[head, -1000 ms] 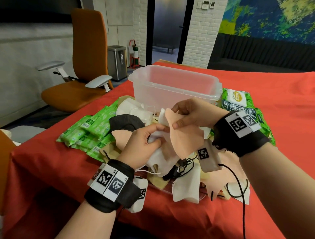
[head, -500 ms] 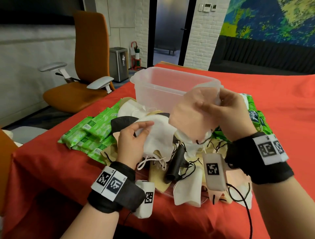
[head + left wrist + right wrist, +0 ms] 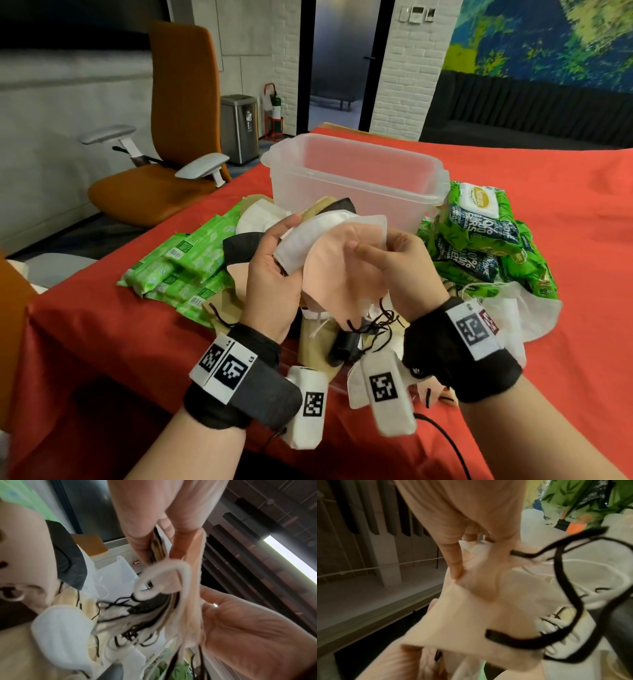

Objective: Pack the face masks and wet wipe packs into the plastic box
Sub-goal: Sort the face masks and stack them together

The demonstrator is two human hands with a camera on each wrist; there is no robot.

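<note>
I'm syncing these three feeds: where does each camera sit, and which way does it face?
Head: worn on the head, looking forward and down at the clear plastic box and both hands.
Left wrist: along the left hand, whose fingers grip a stack of masks.
Right wrist: along the right hand.
All three show the peach fabric face mask.

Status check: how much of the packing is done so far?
Nothing looks packed: the plastic box looks empty. In hand: the left hand grips a small stack of face masks with a white mask on top, and the right hand pinches a peach mask against it. Left: loose masks and every wet wipe pack on the red tablecloth.
</note>
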